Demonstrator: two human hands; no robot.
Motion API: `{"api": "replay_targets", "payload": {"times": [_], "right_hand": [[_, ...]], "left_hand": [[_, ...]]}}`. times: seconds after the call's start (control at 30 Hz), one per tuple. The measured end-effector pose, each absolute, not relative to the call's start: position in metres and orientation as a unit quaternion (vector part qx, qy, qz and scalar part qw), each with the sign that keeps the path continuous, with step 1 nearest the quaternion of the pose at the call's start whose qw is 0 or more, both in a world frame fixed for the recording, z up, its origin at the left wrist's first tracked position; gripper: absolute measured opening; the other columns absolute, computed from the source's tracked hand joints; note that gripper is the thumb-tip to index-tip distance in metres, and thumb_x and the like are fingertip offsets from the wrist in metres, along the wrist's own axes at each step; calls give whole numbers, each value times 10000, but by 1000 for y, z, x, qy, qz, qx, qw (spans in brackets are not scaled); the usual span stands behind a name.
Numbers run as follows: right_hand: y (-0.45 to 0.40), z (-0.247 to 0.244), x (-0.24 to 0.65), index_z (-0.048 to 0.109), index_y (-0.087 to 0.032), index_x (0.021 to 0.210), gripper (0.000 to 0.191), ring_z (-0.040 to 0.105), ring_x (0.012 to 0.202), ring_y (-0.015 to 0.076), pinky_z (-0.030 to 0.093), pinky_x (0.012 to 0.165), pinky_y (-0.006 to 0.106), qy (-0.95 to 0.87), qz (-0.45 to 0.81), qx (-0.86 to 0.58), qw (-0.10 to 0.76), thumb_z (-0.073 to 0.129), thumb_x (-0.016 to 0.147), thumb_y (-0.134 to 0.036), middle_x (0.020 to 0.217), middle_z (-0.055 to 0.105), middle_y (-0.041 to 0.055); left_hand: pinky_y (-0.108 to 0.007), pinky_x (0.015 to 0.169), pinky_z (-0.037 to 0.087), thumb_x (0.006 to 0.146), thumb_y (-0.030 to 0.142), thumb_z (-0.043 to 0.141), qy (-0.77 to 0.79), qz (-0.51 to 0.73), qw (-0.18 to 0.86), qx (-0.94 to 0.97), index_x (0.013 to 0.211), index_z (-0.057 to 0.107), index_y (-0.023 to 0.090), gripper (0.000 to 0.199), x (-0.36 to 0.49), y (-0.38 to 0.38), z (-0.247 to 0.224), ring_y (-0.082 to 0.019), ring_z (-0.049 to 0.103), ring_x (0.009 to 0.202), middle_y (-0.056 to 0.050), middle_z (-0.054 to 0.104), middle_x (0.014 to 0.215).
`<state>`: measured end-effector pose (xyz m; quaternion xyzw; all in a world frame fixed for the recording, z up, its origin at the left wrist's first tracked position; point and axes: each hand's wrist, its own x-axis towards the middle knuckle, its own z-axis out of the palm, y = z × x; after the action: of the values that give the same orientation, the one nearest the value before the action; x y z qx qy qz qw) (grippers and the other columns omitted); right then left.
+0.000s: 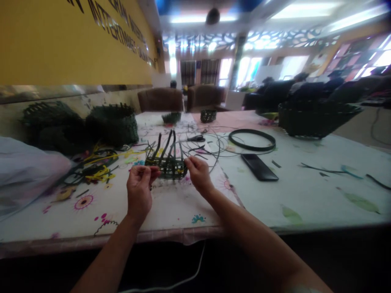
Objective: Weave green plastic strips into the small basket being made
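Observation:
A small, partly woven basket (169,167) of dark green strips stands on the table in front of me. Several loose strip ends rise from its back and sides. My left hand (139,187) is closed at the basket's left front corner, thumb and fingers pinched; whether a strip end or the rim lies between them is hard to make out. At the right side, my right hand (199,173) pinches the basket's edge. Behind the basket lie black-handled scissors (196,138), with thin loops of strip around them.
Right of the basket are a black phone (259,167) and a coiled dark band (252,139). A large woven basket (314,119) stands at the far right, other baskets (113,124) at the left. Yellow and green scraps (99,173) and a white plastic bag (29,173) lie left.

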<state>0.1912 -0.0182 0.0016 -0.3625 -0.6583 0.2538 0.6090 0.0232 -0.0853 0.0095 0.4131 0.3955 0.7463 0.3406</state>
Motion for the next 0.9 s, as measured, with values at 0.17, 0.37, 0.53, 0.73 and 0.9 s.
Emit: {"api": "replay_targets", "payload": {"times": [0.17,0.37,0.53,0.73,0.9], "right_hand": [[-20,2,191,393,-204,587,355,335,570,105,268,549,254,-656,263,-366,605,507,884,-363,560,349,-48],[-23,3,192,399,-203,599,347,332,549,100,265,547,255,-672,212,-371,605,486,903,-346,554,361,-50],[-26,2,190,398,-206,606,345,341,548,103,269,550,255,-679,191,-376,601,471,916,-339,556,369,-48],[-27,0,189,399,-205,608,342,342,548,103,266,550,254,-688,183,-376,593,466,920,-328,558,374,-47],[-25,2,191,366,-209,595,360,328,540,101,255,541,253,-678,182,-383,600,469,915,-339,546,359,-52]], "left_hand": [[-356,831,583,722,415,763,377,722,391,429,823,479,189,376,10,-71,11,-68,555,614,44,610,745],[-334,845,558,806,435,684,403,698,340,485,853,508,199,298,12,-72,5,-104,604,739,13,616,853],[-304,833,515,902,337,576,459,549,67,695,796,574,182,187,20,-82,-4,-169,619,892,-60,642,931],[-340,897,522,916,217,545,415,455,-65,785,904,593,190,56,13,-83,-12,-190,609,982,-78,632,987],[-349,934,540,937,176,476,411,535,-9,738,1111,616,225,228,6,-97,-8,-186,587,1116,-79,585,1249]]}}
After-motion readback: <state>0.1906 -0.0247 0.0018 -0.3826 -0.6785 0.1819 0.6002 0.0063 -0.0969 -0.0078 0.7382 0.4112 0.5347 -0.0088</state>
